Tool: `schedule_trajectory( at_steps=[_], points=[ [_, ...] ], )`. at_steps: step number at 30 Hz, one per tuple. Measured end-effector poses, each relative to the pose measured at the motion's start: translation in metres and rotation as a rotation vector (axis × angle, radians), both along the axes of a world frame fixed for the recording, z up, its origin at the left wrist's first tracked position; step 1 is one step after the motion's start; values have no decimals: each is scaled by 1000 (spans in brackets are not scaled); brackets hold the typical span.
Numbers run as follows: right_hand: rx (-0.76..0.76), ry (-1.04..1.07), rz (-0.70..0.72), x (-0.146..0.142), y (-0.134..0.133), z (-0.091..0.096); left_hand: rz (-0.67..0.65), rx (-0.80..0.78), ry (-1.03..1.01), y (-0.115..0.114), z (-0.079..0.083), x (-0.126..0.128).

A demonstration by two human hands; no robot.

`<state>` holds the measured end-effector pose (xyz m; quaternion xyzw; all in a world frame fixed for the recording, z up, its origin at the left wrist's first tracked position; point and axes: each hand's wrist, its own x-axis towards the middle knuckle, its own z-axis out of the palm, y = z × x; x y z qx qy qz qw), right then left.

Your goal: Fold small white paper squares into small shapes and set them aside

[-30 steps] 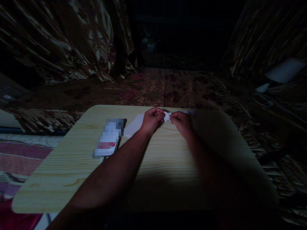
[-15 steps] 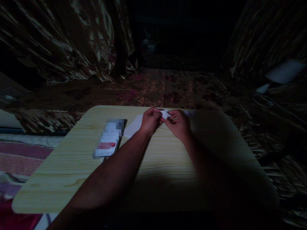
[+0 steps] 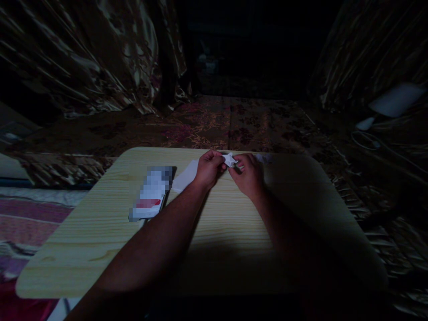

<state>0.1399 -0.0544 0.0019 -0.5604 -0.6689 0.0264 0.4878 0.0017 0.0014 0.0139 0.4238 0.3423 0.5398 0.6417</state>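
A small piece of folded white paper [image 3: 230, 159] is held between my two hands, over the far edge of the wooden table [image 3: 234, 214]. My left hand [image 3: 210, 168] pinches its left side between thumb and fingers. At its right side, the curled fingers of my right hand [image 3: 248, 173] grip the paper too. A flat white sheet of paper [image 3: 186, 176] lies on the table, partly hidden behind my left hand and forearm. The finer folds are too small and dim to make out.
A phone-like flat object [image 3: 151, 192] with a blurred-out face lies left of my left forearm. Patterned fabric [image 3: 207, 125] covers the surface beyond the table. A white lamp [image 3: 396, 100] with a cable is at the far right. Striped bedding [image 3: 30, 218] shows at the left.
The fingers of my right hand have shifted slightly on the folded paper, and the paper has turned a little. My left hand keeps nearly the same place.
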Motion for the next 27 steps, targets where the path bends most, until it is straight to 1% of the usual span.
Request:
schedule_trajectory(
  at_steps=[7,14,19,27],
  points=[
    [5,6,-28,0,0,-1,-5,43,18,-1,2,0],
    [9,-24,-56,1,0,1,-19,56,70,-1,-1,0],
    [8,-75,-95,1,-1,3,-33,57,77,-1,-1,1],
    [9,-154,-109,0,-6,8,-40,81,70,0,0,2]
  ],
)
